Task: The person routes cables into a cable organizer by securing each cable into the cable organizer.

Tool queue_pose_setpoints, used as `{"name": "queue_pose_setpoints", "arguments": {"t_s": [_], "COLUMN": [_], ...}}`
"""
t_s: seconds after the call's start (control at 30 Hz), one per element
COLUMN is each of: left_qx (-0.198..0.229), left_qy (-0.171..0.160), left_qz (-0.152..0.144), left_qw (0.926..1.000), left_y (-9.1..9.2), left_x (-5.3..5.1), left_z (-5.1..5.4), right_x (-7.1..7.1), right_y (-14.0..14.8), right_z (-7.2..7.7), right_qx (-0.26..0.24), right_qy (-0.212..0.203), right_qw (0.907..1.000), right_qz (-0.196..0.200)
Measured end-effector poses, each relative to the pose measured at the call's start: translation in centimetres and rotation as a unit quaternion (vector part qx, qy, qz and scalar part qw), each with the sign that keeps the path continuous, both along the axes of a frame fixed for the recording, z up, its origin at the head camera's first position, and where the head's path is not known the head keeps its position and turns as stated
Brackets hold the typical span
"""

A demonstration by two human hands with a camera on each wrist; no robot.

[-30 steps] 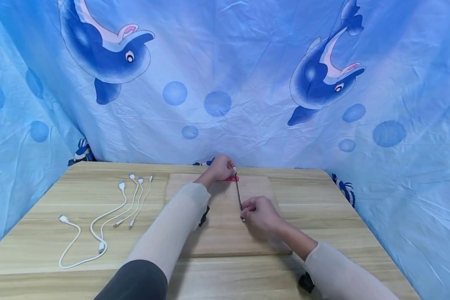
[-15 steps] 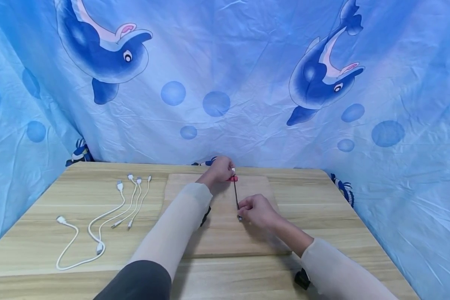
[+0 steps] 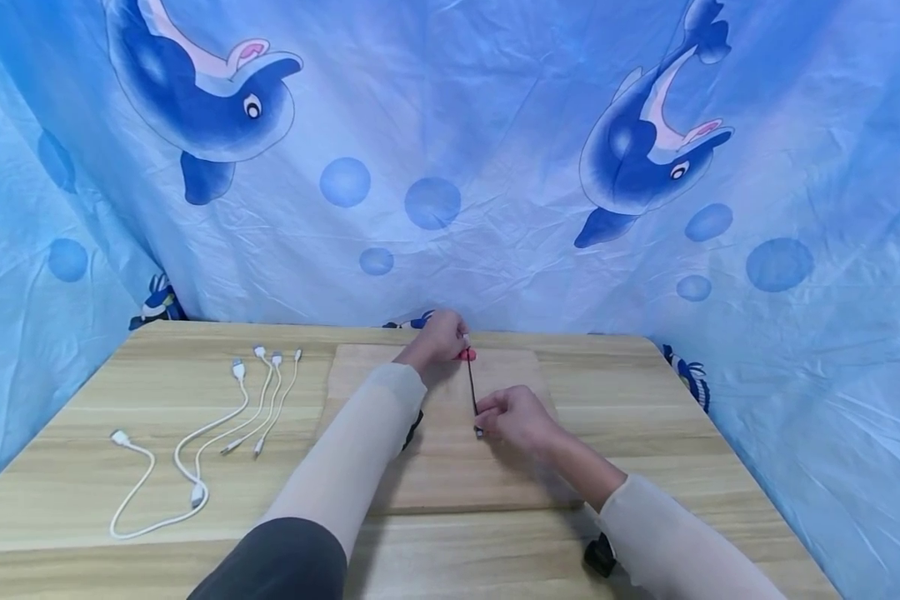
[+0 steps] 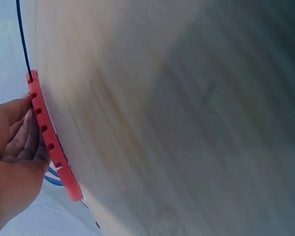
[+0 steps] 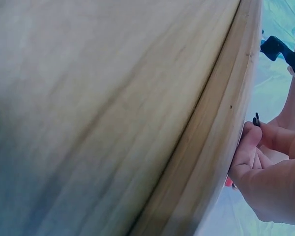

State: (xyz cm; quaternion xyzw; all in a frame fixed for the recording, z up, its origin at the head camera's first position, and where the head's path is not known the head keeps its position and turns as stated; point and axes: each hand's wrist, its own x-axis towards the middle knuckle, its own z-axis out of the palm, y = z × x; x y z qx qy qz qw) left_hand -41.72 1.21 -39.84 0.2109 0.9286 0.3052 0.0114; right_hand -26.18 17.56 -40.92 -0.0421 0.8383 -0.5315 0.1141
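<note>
A thin black cable (image 3: 471,379) stretches between my two hands over a wooden board (image 3: 420,479). My left hand (image 3: 442,336), at the board's far edge, pinches the cable's far end by a pale connector (image 3: 466,340). Just below it lies a red slotted strip (image 3: 468,355), partly hidden by that hand. In the left wrist view, the cable passes through the end notch of the red strip (image 4: 45,129); the other notches hold no cable. My right hand (image 3: 521,419) pinches the cable near its close end, whose small plug (image 3: 479,432) sticks out below the fingers.
Several white charging cables (image 3: 183,446) lie loose at the left of the wooden table (image 3: 630,392). A blue dolphin-print curtain (image 3: 517,150) hangs around the back and sides. A black wrist strap part (image 3: 600,556) sits below the right sleeve.
The view has shifted slightly. My left wrist has come a little right, covering more of the red strip. Both hands still hold the cable taut, the right hand hardly moved.
</note>
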Motion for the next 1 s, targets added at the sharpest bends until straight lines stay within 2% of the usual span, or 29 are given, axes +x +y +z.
{"name": "queue_pose_setpoints", "arguments": {"t_s": [0.17,0.27,0.47,0.73,0.87,1.0], "left_qx": [-0.009,-0.021,-0.031,-0.019,0.01,0.033], "left_qy": [-0.006,-0.01,-0.01,0.003,-0.008,-0.007], "left_qz": [-0.003,0.008,0.021,0.009,0.011,0.008], "left_qw": [0.9999,0.9997,0.9993,0.9998,0.9999,0.9994], "left_y": [0.0,0.0,-0.4,-1.7,-2.8,-4.2], "left_x": [0.0,0.2,0.4,1.4,1.8,2.0], "left_z": [0.1,0.1,0.7,2.9,3.5,3.7], "right_x": [-0.3,-0.4,-0.7,-0.7,-0.7,-0.6], "right_y": [0.1,0.1,0.2,0.6,0.9,1.0], "right_z": [-0.3,-0.3,-0.3,-0.3,-0.3,-0.3], "right_qx": [-0.078,-0.097,-0.111,-0.128,-0.131,-0.13], "right_qy": [-0.046,-0.062,-0.073,-0.084,-0.088,-0.093], "right_qw": [0.9955,0.9925,0.9902,0.9877,0.9872,0.987], "right_qz": [-0.028,-0.041,-0.044,-0.032,-0.025,-0.02]}}
